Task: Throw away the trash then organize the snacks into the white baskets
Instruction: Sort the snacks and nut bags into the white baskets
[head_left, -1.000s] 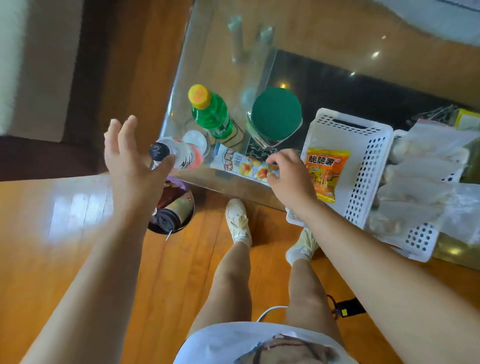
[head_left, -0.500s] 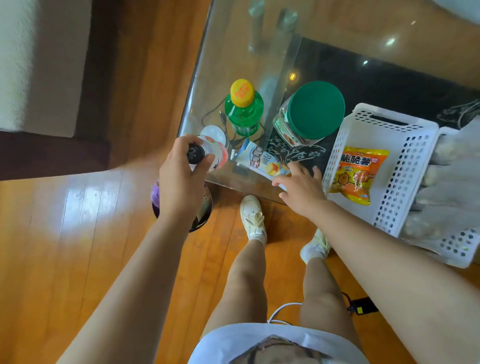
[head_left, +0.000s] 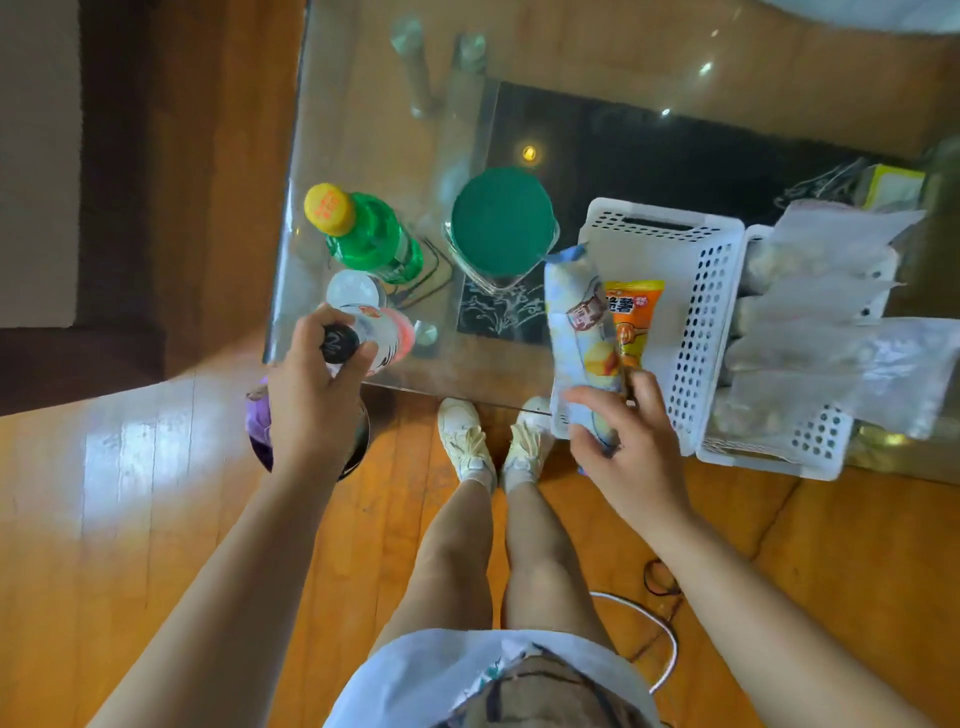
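Now right hand (head_left: 631, 447) gripped blue snack packet (head_left: 579, 322) over near white basket (head_left: 711, 312), above orange packet (head_left: 631, 322) inside. Left hand (head_left: 311, 400) gripped black-capped bottle (head_left: 363, 338) left of basket.

Mostly hidden under the left hand (head_left: 311, 395): a dark bin (head_left: 358, 447) on the floor, only a purple edge and a rim sliver showing. Partly covered by the pale snack packet (head_left: 579, 322): the orange packet (head_left: 631, 322) in the near-left white basket (head_left: 701, 312). Blurred beyond reading: clear bags (head_left: 821, 312) heaped over the second basket (head_left: 810, 452). Cut off by the right edge: a yellow box (head_left: 896, 184).
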